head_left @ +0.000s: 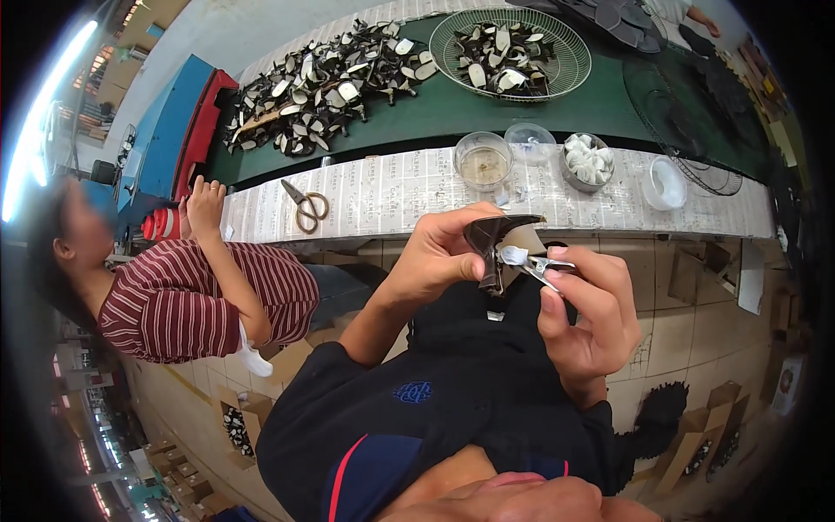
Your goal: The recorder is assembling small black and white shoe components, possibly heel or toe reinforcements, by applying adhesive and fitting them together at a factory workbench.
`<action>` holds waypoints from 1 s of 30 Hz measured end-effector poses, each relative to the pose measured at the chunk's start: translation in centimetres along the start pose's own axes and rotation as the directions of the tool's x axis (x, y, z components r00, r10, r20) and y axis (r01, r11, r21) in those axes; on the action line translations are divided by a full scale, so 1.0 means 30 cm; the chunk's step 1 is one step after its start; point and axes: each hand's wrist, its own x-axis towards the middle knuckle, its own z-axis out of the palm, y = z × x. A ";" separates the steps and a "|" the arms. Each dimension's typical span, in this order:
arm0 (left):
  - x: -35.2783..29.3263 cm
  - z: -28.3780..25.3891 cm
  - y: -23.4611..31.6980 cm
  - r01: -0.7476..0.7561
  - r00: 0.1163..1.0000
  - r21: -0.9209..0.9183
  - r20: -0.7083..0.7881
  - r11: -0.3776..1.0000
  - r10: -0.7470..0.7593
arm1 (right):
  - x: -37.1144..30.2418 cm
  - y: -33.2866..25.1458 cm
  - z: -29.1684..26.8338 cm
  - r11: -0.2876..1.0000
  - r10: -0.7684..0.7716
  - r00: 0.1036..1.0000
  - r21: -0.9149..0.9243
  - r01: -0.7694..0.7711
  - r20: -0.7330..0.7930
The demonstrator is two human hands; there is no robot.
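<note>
Head view: on the worktop (pixel 391 196), a wire basket (pixel 511 54) holds dark pieces, and a small tub (pixel 584 162) holds white bits. Below its front edge, with free room, the left hand (pixel 439 252) pinches a dark shoe piece (pixel 491 244); the right hand (pixel 583 317) grips a metal clip (pixel 544 265). Its tip is hard to make out.

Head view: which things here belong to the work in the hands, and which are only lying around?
In use:
- left hand holding a dark shoe piece
- right hand holding a metal clip tool with a white pad at its tip

Lying about:
- scissors
- wire basket of dark pieces
- clear cup
- bowl of white pads
</note>
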 end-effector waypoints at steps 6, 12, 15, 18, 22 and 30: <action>-0.017 -0.003 -0.014 -0.089 0.996 0.028 0.005 0.996 0.089 | 0.001 -0.024 0.004 0.999 -0.041 0.999 -0.035 0.042 0.035; -0.008 0.005 -0.006 -0.085 0.996 0.025 0.037 0.996 0.084 | 0.007 -0.025 0.006 0.994 -0.051 0.997 -0.089 0.057 0.063; -0.012 -0.009 -0.006 -0.096 0.995 0.052 0.034 0.994 0.094 | 0.010 -0.022 0.017 0.992 -0.058 0.995 -0.111 0.066 0.076; -0.011 -0.021 -0.021 -0.124 0.992 0.042 0.029 0.991 0.123 | 0.010 -0.020 0.022 0.994 -0.039 0.995 -0.098 0.048 0.090; -0.013 -0.029 -0.023 -0.096 0.995 0.045 0.024 0.994 0.095 | 0.005 -0.014 0.028 1.000 0.017 0.998 -0.008 -0.017 0.068; -0.006 -0.037 -0.035 -0.043 0.998 -0.071 -0.041 0.997 0.040 | 0.004 -0.020 -0.002 0.976 0.102 0.992 0.187 -0.115 0.078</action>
